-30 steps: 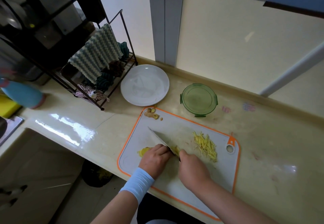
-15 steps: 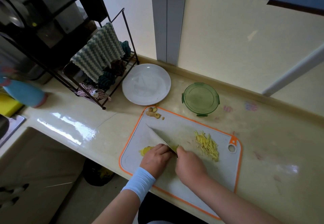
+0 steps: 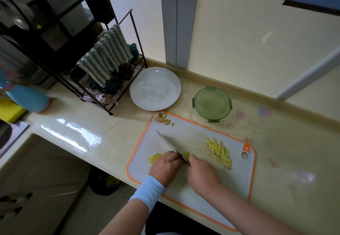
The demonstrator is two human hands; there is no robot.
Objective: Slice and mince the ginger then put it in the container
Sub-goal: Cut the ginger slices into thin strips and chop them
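Observation:
On the white, orange-rimmed cutting board (image 3: 198,135), my left hand (image 3: 166,166) curls over a stack of yellow ginger slices (image 3: 155,157), holding them down. My right hand (image 3: 202,175) grips the handle of a knife (image 3: 170,145); its blade lies right beside my left fingers, over the ginger. A pile of thin ginger strips (image 3: 219,152) lies on the board's right side. Ginger peel scraps (image 3: 162,118) sit at the board's far left corner. The green round container (image 3: 212,104) stands behind the board.
A white plate (image 3: 155,88) sits behind the board on the left. A black wire rack (image 3: 103,72) with cloths stands further left, with a blue bottle (image 3: 27,97) and yellow sponge beyond. The counter edge runs close to my body; a sink lies far left.
Both hands stay at the ginger slices with the knife working there; the blade has shifted only slightly. The camera view has drifted a little.

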